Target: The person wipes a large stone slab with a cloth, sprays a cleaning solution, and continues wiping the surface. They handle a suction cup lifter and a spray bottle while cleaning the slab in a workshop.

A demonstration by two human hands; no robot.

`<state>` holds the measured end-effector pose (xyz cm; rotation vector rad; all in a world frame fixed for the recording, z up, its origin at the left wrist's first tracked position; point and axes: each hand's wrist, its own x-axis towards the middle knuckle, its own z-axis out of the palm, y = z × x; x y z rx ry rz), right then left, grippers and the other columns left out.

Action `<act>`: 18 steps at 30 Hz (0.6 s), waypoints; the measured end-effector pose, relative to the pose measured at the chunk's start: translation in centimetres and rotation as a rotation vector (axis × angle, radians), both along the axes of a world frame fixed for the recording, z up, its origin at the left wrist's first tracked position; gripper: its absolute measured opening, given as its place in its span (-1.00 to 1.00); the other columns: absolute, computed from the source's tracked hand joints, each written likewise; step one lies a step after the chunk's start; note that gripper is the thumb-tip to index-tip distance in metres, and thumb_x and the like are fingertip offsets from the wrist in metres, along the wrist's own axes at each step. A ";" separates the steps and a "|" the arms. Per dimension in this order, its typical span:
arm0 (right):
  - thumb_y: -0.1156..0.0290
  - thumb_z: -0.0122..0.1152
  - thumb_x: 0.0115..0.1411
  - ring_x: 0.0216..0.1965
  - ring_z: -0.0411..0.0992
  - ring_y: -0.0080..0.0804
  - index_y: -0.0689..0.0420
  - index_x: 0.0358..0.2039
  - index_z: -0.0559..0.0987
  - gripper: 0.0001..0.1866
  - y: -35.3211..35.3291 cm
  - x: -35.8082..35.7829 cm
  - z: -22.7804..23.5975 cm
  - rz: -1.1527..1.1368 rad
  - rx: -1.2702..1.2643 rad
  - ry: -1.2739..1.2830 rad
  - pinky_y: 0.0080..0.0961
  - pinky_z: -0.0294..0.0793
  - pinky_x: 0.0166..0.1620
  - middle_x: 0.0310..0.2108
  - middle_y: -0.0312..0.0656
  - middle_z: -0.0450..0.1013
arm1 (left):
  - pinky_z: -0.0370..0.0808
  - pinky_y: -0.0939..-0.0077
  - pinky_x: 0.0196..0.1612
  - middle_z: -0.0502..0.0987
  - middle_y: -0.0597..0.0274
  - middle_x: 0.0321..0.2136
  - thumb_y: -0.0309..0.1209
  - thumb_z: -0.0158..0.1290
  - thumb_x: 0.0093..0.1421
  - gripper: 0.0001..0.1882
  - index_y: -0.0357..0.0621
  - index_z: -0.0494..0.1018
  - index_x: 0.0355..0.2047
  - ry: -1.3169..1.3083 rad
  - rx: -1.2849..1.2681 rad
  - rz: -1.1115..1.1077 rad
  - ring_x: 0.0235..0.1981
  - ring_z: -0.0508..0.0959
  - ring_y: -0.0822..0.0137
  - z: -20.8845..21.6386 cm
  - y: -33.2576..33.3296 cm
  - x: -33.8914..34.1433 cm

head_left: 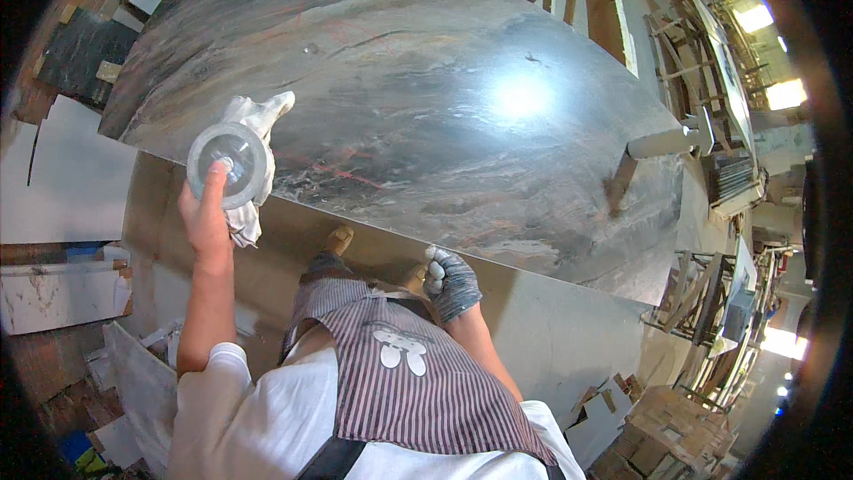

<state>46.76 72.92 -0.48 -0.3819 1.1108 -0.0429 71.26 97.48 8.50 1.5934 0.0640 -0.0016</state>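
Note:
In my bare left hand is a clear round bowl, my thumb reaching over its rim to the inside. Against the bowl's right side bunches a white cloth, and I hold both together over the near left edge of a large stone slab. Grey and brown veins run across the glossy slab, with a few reddish marks. My right hand wears a grey knit glove with pale fingertips. Its fingers are curled closed close to the slab's near edge; what they hold, if anything, is hidden.
A pale cylinder lies near the slab's right end. Wooden frames stand beyond the slab. White panels stand on the left, and broken slab pieces and wooden blocks pile up at the lower right.

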 end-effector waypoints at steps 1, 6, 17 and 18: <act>0.41 0.07 0.23 -0.78 0.22 -0.67 0.13 -0.39 0.52 -0.89 -0.3 -0.2 -0.2 0.005 -0.009 0.015 -0.79 0.21 -0.76 -0.73 -0.40 0.31 | 0.52 0.47 -0.26 0.49 0.10 -0.17 -0.26 0.09 0.20 -0.56 -0.35 0.38 -0.03 -0.002 0.003 -0.011 -0.25 0.54 0.34 0.0 -0.5 -0.3; 0.43 0.08 0.21 -0.79 0.22 -0.68 0.11 -0.41 0.52 -0.91 -2.0 -2.0 -0.3 -0.008 -0.010 -0.028 -0.77 0.21 -0.78 -0.74 -0.40 0.31 | 0.53 0.45 -0.38 0.49 0.09 -0.18 -0.26 0.08 0.20 -0.56 -0.36 0.38 -0.04 -0.017 0.015 -0.003 -0.32 0.55 0.32 -0.3 -1.9 -2.5; 0.43 0.08 0.20 -0.85 0.16 -0.64 0.08 -0.45 0.51 -0.91 -6.5 -6.9 -1.6 -0.002 -0.010 -0.022 -0.74 0.17 -0.81 -0.79 -0.41 0.27 | 0.43 0.49 -0.05 0.50 0.10 -0.15 -0.30 0.09 0.21 -0.55 -0.39 0.37 0.00 -0.001 -0.040 -0.031 -0.15 0.51 0.35 -1.0 -4.3 -8.2; 0.43 0.06 0.21 -0.84 0.17 -0.65 0.09 -0.45 0.51 -0.90 -7.5 -7.5 -1.5 -0.017 0.009 -0.027 -0.74 0.17 -0.81 -0.79 -0.41 0.27 | 0.44 0.49 -0.05 0.50 0.10 -0.15 -0.30 0.09 0.21 -0.55 -0.39 0.37 0.00 -0.006 -0.048 -0.030 -0.15 0.51 0.35 -1.1 -4.4 -8.5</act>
